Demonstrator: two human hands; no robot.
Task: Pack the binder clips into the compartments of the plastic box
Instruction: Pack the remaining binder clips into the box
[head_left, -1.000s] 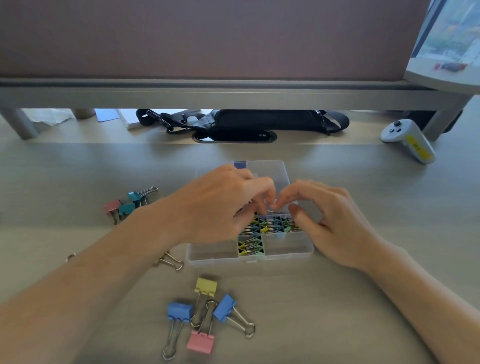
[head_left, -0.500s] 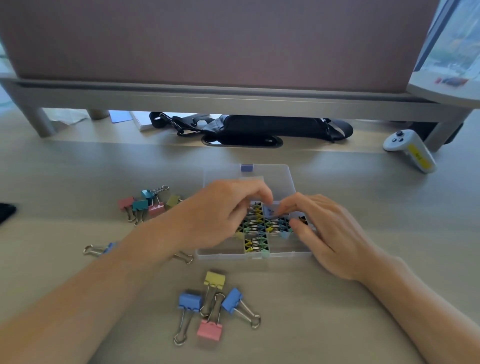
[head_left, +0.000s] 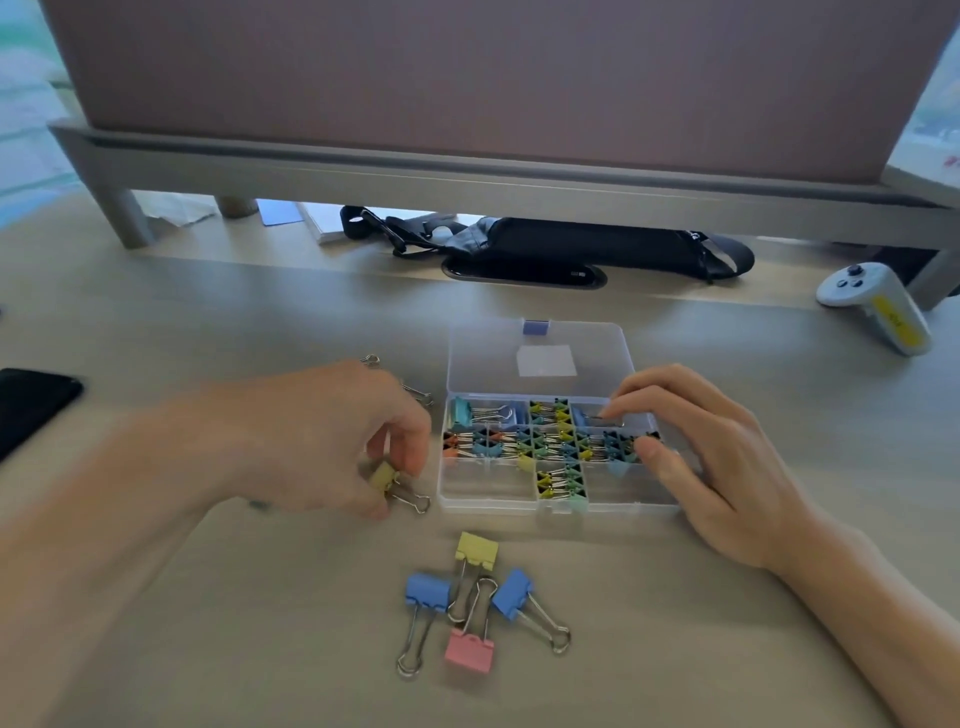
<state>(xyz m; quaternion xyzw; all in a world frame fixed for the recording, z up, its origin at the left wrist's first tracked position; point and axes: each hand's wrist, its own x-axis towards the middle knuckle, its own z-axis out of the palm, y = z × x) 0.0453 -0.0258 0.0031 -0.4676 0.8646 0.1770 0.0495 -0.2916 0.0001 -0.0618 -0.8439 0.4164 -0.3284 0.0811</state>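
desk: left hand pinches yellow clip

two hands: left hand, right hand. one plastic box, with one lid, open.

four large binder clips loose on the desk nearest the person: one yellow clip, two blue, namely left blue clip and right blue clip, and one pink clip. one dull yellow clip more, pinched in the left hand. behind that hand, two wire handles of further clips, bodies hidden.

in the box, small clips in packed rows, too many and too small for a sure count; at least two large ones in the back row: one teal clip, one boxed blue clip.

elsewhere: one black phone, one white controller, one black bag.
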